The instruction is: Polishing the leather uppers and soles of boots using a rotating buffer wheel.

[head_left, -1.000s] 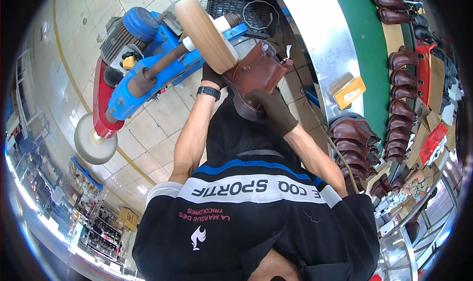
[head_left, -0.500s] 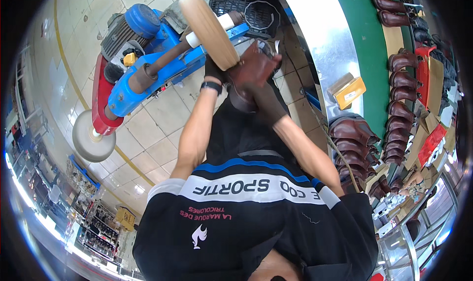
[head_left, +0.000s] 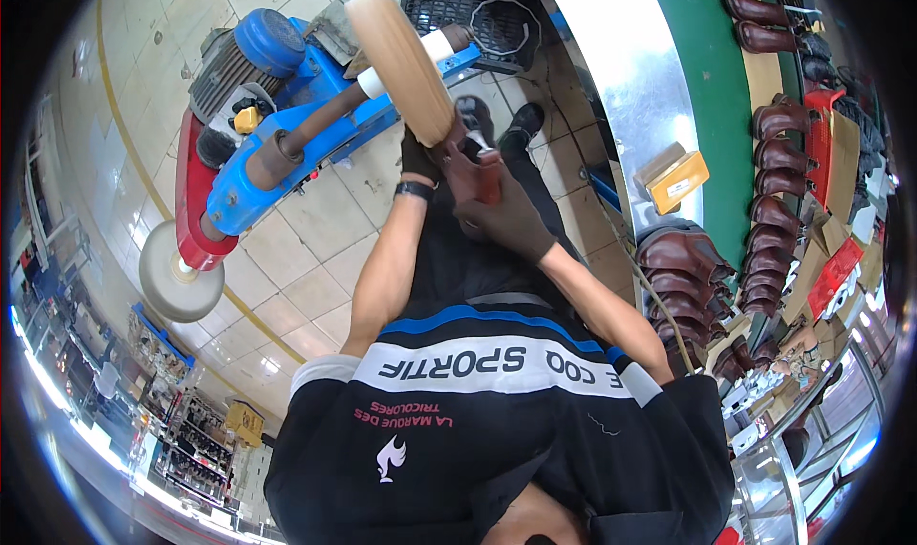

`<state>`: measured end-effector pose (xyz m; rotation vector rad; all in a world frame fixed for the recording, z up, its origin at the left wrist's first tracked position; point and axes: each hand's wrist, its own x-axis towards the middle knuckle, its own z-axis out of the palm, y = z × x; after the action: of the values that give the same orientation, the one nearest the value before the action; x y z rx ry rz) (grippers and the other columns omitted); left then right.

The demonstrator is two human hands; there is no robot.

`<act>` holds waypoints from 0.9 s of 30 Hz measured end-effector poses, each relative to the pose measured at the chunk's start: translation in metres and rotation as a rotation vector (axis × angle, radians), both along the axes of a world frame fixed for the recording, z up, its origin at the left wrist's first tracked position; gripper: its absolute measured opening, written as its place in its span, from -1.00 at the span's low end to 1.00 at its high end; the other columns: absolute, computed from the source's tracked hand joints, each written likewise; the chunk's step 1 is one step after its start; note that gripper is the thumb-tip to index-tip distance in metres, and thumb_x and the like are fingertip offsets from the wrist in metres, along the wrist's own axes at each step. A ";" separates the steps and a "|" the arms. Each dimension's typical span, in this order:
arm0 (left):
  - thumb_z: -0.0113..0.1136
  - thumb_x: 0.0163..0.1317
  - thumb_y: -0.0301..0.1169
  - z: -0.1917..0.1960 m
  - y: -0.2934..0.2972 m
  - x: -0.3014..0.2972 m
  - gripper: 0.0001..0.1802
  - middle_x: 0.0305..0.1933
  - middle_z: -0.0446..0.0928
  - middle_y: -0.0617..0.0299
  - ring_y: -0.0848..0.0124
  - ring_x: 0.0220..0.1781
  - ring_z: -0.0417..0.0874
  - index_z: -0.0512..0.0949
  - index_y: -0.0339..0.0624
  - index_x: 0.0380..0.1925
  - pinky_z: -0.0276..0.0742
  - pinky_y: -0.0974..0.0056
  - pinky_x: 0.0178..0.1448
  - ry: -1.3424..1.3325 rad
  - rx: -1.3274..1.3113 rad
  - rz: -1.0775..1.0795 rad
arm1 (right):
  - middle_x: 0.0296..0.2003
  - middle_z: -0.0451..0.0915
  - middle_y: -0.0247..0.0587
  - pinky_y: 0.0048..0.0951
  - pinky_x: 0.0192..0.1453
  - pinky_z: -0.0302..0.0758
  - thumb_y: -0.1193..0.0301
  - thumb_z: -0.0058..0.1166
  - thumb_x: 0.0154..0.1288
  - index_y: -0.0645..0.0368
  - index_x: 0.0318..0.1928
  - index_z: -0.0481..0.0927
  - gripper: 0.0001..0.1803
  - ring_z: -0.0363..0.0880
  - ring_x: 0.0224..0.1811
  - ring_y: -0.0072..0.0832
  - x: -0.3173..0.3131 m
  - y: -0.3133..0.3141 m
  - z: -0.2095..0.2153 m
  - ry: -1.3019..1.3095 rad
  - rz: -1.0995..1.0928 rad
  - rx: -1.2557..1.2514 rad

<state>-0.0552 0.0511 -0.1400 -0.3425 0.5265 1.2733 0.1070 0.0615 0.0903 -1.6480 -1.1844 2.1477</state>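
Brown leather shoe [head_left: 475, 168] sits pressed against the tan buffing wheel [head_left: 401, 63]. Both gloved hands, left hand [head_left: 420, 153] and right hand [head_left: 506, 215], have their fingers closed around it, just below that wheel.

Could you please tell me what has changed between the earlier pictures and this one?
The brown shoe has been turned in the gloved hands: a second ago its broad side faced up, now only a narrow edge shows against the buffing wheel. The left hand and right hand kept hold; the blue machine stayed put.
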 end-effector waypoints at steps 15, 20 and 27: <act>-0.07 0.24 -0.50 0.069 -0.053 0.014 -0.66 -0.10 0.56 0.14 0.31 0.02 0.54 0.41 -0.25 0.03 0.48 0.22 0.10 0.347 -0.024 -0.043 | -0.21 0.38 0.29 -0.03 -0.13 0.45 0.20 0.29 -0.28 0.13 0.26 0.12 0.00 0.44 -0.20 0.15 -0.012 0.008 0.043 -0.496 0.622 0.552; -0.07 0.25 -0.48 0.088 -0.042 0.018 -0.66 -0.09 0.56 0.13 0.31 0.03 0.54 0.40 -0.25 0.04 0.48 0.22 0.10 0.598 0.043 -0.147 | -0.24 0.40 0.26 -0.05 -0.18 0.46 0.18 0.28 -0.29 0.12 0.20 0.21 -0.06 0.45 -0.24 0.14 -0.006 0.003 0.039 -0.464 0.624 0.632; -0.09 0.26 -0.46 0.140 -0.083 0.033 -0.66 -0.08 0.56 0.13 0.32 0.05 0.53 0.40 -0.24 0.04 0.47 0.22 0.11 0.930 0.177 -0.317 | -0.30 0.44 0.18 -0.17 -0.30 0.46 0.19 0.30 -0.31 0.08 0.10 0.35 -0.18 0.43 -0.35 0.00 -0.009 0.008 0.058 -0.501 0.665 0.811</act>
<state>-0.0224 -0.0318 -0.0004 0.5059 1.1874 1.1052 0.0979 0.0697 0.1479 -1.5201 -2.5873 1.1210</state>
